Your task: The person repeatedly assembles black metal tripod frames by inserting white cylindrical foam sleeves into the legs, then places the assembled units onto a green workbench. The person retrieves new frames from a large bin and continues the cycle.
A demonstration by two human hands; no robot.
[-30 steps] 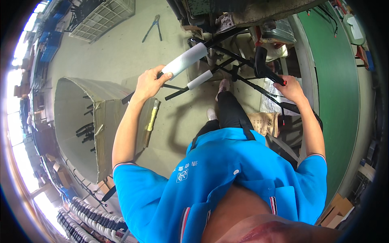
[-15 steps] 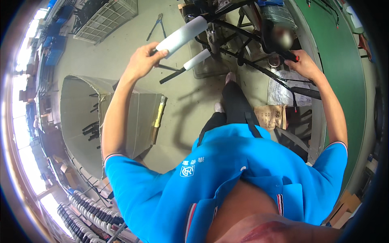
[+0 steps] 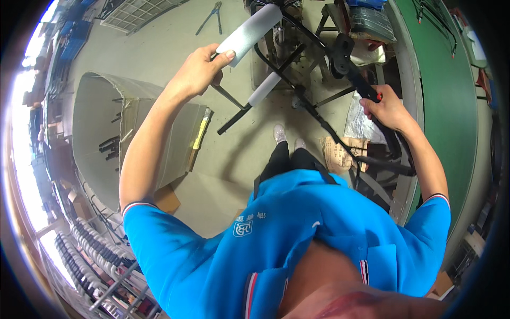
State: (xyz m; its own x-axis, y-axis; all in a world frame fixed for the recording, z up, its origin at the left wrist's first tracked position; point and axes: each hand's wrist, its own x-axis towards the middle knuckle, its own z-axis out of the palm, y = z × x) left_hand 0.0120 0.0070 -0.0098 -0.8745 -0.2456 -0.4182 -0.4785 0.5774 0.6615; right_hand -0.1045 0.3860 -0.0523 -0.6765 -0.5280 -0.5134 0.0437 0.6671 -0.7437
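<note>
Both my hands hold a black tubular metal frame [image 3: 305, 101], raised in front of me. The fingers of my left hand [image 3: 197, 73] wrap round the end of a thick tube in a white foam sleeve [image 3: 249, 34], with the thumb on the foam. A thinner white sleeve [image 3: 264, 89] covers part of a lower bar. At the right, my right hand [image 3: 389, 108] is closed round a black bar [image 3: 362, 86] with a small red part beside the fingers. Above that grip sits a dark pivot joint [image 3: 341, 56]. Black cables and bars hang below it.
A large open carton [image 3: 159, 133] with black parts inside stands at the left. Long-handled pliers [image 3: 210, 18] lie on the floor near a white crate [image 3: 133, 13]. A green-topped bench [image 3: 449, 106] runs along the right. Brown paper sacking [image 3: 342, 153] lies near my feet.
The frame's right side has come down and nearer to me, with my right hand on it. My left hand keeps its hold on the foam-covered tube. My feet have shifted closer together.
</note>
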